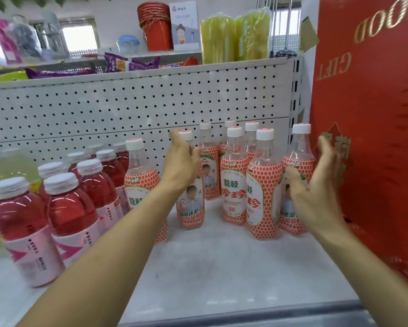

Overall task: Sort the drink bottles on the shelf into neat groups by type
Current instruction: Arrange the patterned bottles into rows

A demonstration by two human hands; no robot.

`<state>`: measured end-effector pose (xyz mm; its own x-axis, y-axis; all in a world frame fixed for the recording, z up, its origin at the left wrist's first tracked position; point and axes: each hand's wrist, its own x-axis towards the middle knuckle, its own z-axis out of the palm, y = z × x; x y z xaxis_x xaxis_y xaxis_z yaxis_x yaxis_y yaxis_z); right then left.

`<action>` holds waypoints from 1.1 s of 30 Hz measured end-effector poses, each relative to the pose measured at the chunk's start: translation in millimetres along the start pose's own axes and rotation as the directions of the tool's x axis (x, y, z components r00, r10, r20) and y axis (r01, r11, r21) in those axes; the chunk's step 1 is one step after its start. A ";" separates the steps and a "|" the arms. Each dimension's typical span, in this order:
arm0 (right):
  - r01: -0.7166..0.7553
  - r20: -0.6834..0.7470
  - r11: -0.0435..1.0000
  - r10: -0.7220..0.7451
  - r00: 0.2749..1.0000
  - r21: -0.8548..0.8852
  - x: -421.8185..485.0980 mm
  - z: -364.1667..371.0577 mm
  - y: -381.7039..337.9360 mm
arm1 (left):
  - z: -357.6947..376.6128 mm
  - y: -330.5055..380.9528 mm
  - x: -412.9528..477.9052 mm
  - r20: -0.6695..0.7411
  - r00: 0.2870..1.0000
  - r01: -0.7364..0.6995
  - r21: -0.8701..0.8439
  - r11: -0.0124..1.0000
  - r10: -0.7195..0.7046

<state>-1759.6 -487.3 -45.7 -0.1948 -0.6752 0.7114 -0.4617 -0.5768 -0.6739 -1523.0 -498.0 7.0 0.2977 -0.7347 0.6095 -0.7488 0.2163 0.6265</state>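
Several clear lychee soda bottles with orange-dotted labels and white caps stand on the white shelf (221,267). My left hand (180,161) grips the neck of one lychee bottle (190,208) in the middle. My right hand (316,185) is held open with fingers spread beside the rightmost lychee bottle (296,147); whether it touches the bottle I cannot tell. Two more lychee bottles (264,185) stand between my hands, and another lychee bottle (139,175) stands left of my forearm. Several red drink bottles (73,208) with pink labels are grouped at the left.
A large red gift box (375,138) stands on the right, close to my right hand. Pale yellow-green bottles (0,171) are blurred at the far left. A perforated white back panel (103,109) closes the shelf; snacks and red buckets (155,24) sit above.
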 end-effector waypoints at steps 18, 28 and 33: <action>0.194 0.505 0.906 0.024 0.863 -0.375 56.8 8.8 -82.9 | 18.8 55.6 19.9 0.412 0.904 -0.095 -0.069 0.993 0.115; 0.226 0.572 0.871 0.075 0.817 -0.437 54.3 -9.0 -95.0 | -0.7 38.1 42.3 0.260 0.965 -0.135 0.433 0.891 0.020; 0.310 0.641 0.812 0.100 0.761 -0.494 66.4 -11.7 -115.5 | -0.9 34.4 52.1 0.313 0.949 -0.107 0.395 0.912 -0.025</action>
<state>-1729.3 -460.1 81.7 0.3607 -0.8663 0.3456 -0.8632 -0.4504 -0.2281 -1532.7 -528.2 60.7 0.1156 -0.9043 0.4109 -0.9490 0.0215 0.3144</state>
